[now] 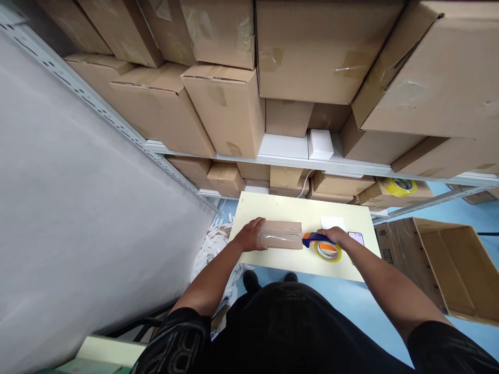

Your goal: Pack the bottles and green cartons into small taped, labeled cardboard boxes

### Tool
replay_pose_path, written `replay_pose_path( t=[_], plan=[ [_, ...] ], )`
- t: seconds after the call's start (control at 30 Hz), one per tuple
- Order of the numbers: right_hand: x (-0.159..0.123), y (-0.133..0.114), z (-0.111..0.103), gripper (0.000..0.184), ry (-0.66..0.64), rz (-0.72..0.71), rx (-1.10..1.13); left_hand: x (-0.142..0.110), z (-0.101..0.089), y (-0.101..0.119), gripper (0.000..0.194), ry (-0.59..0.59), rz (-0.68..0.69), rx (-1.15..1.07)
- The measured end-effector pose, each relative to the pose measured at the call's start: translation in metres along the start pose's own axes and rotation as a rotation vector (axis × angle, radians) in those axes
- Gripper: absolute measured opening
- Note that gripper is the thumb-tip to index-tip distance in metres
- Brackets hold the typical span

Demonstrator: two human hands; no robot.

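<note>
A small cardboard box with clear tape along its top lies on the pale yellow table. My left hand grips the box at its left end, fingers and thumb on opposite sides. In my right hand is a blue and orange tape dispenser, with a roll of yellowish tape on it. The dispenser's front end is close to the box's right end; I cannot tell whether they touch. Beyond my right hand lies a white sheet of paper, partly hidden.
A phone lies near the table's right side. Shelves full of cardboard boxes stand behind the table, with a spare tape roll on one box. A large open carton stands at right. White paper scraps litter the floor at left.
</note>
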State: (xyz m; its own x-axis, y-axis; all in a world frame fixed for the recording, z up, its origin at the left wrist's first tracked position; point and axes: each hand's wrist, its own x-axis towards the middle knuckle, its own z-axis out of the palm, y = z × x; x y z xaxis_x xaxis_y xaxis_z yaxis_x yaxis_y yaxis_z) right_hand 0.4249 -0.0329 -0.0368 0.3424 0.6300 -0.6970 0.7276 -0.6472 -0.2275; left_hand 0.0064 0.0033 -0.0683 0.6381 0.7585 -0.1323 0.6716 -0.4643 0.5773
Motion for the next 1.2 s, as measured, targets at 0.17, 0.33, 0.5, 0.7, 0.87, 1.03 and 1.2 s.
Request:
replay_pose_path(
  t=[0.17, 0.33, 0.5, 0.7, 0.87, 1.03, 1.2],
  plan=[
    [-0.018, 0.039, 0.034, 0.055, 0.004, 0.051, 0.044, 0.000, 0.004, -0.004, 0.132, 0.017, 0.013, -0.010],
    [-0.044, 0.056, 0.078, 0.060, 0.212, -0.022, 0.008, -0.002, 0.007, -0.007, 0.133, 0.017, 0.027, -0.049],
    [-0.045, 0.045, 0.115, 0.046, 0.427, -0.283, -0.350, -0.013, 0.012, -0.001, 0.136, 0.081, -0.046, -0.106],
    [-0.037, 0.037, 0.127, 0.040, 0.441, -0.289, -0.350, -0.035, 0.042, 0.000, 0.120, 0.164, -0.322, -0.519],
    [-0.045, 0.032, 0.131, 0.059, 0.464, -0.510, -0.144, -0.046, 0.058, -0.004, 0.090, 0.104, -0.307, -0.711],
    [-0.047, 0.006, 0.147, 0.065, 0.190, -0.456, 0.214, -0.046, 0.063, -0.002, 0.091, 0.111, -0.317, -0.679],
    [-0.054, -0.016, 0.145, 0.050, 0.052, -0.415, 0.387, -0.051, 0.070, 0.001, 0.081, 0.163, -0.349, -0.700]
  ],
)
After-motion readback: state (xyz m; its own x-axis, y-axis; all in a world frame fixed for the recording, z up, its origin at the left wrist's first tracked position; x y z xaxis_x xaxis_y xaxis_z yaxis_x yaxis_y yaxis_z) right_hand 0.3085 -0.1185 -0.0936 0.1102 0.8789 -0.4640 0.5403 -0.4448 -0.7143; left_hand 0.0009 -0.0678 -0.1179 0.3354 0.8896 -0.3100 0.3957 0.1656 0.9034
